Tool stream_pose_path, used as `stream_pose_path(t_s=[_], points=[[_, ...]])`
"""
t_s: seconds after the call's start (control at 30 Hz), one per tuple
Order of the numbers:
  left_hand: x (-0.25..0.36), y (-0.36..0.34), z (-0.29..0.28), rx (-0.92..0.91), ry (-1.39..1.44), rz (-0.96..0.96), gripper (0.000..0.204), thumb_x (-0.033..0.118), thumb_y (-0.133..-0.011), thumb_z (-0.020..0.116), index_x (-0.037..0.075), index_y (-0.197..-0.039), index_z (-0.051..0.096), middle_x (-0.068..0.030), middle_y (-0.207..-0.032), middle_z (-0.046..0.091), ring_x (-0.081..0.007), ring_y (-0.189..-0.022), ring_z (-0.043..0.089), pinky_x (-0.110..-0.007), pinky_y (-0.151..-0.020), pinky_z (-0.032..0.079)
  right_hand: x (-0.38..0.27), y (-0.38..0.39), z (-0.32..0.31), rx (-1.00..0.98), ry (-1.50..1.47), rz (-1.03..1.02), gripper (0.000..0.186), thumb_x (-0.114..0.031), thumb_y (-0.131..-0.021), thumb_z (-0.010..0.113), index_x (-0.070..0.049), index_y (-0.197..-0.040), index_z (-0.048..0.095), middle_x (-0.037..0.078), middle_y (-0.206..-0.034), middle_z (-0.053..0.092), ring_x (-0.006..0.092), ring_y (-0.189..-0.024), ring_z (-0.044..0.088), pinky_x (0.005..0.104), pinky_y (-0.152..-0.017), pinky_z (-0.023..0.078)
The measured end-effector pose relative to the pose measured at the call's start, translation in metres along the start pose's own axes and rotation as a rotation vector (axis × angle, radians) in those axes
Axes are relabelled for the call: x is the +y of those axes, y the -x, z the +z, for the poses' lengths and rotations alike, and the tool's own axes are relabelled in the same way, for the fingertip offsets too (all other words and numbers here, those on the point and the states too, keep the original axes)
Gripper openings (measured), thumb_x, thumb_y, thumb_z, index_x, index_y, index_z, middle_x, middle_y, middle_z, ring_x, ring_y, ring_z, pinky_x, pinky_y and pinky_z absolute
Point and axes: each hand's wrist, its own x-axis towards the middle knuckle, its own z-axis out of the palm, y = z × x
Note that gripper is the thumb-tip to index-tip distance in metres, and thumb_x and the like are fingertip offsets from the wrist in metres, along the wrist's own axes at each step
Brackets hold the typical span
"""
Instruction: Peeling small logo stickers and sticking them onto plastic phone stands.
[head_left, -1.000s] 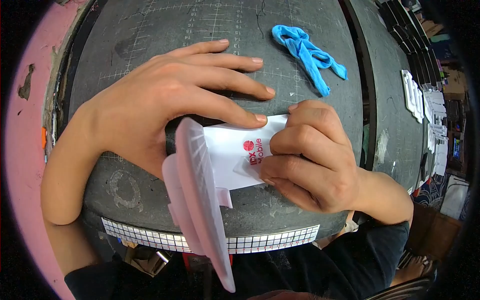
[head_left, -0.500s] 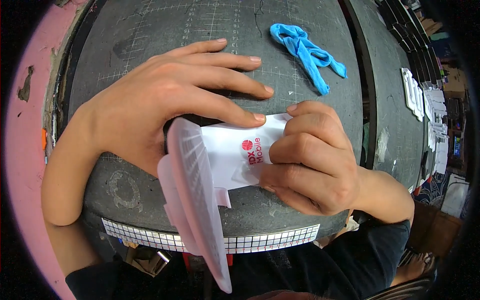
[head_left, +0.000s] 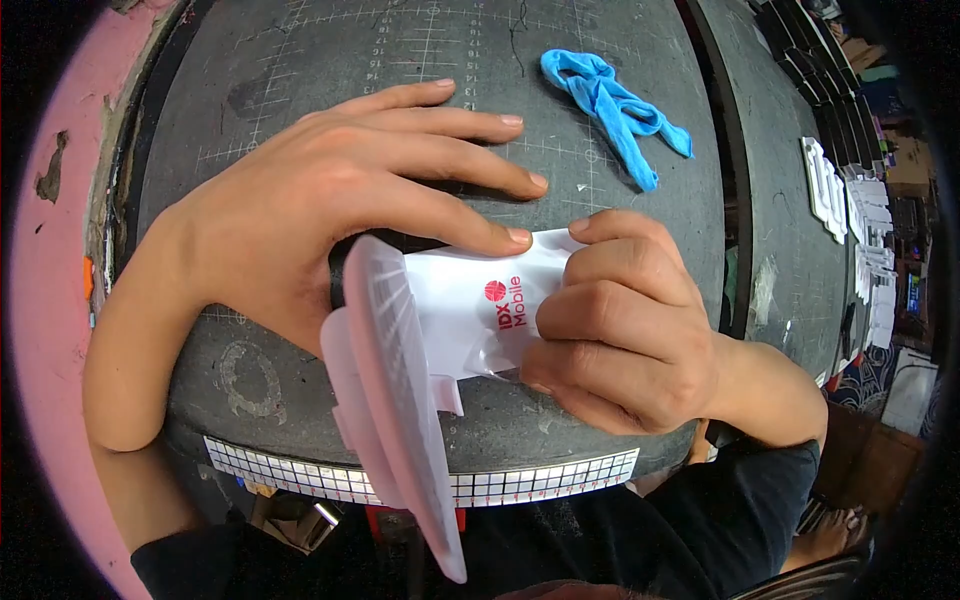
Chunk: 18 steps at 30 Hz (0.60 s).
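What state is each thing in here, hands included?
White card: printed in red, partly covered.
Left hand: fingers spread, index fingertip at the card's upper edge.
Right hand: fingers curled over the card's right end.
Pink plastic piece: seen nearly edge-on, support unclear.
Blue cloth: bunched, lying loose.
Gridded strip: partly hidden.

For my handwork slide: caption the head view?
Spread left hand, curled right hand at a white red-printed sheet beside a pale pink plastic panel, dark gridded tabletop beneath.

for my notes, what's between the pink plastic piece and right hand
Head view: a red-printed white card, seemingly clear film, and the left index fingertip.
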Motion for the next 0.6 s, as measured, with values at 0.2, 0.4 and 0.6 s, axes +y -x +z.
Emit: stream_pose_path(t_s=[0.2,0.4,0.6], points=[[0.003,0.002,0.0,0.002,-0.002,-0.012,0.064,0.056,-0.073,0.081,0.022,-0.128,0.083,-0.0107,-0.151,0.069,-0.0399,-0.154,0.051,-0.065,-0.13,0.027,-0.002,0.0,0.001,0.0,-0.015,-0.019,0.021,-0.023,-0.067,0.088,-0.01,-0.081,0.078,0.003,-0.089,0.068,0.0265,-0.095,0.063,0.0544,-0.096,0.054],[0.002,0.0,-0.001,-0.001,-0.004,-0.006,0.057,0.053,-0.08,0.076,0.021,-0.127,0.083,-0.0116,-0.151,0.069,-0.0406,-0.153,0.051,-0.065,-0.13,0.027,-0.005,0.001,-0.007,-0.053,-0.068,-0.084,0.015,-0.017,-0.073,0.087,-0.011,-0.084,0.078,0.004,-0.094,0.066,0.028,-0.096,0.062,0.0538,-0.096,0.053],[0.009,-0.004,-0.004,-0.007,0.005,-0.044,0.047,0.043,-0.085,0.076,0.02,-0.126,0.083,-0.0108,-0.153,0.068,-0.0392,-0.156,0.048,-0.065,-0.131,0.026,0.002,-0.008,-0.052,0.082,-0.338,0.221,0.013,-0.013,-0.086,0.077,-0.006,-0.093,0.069,0.011,-0.099,0.059,0.0273,-0.094,0.059,0.0428,-0.09,0.05]])
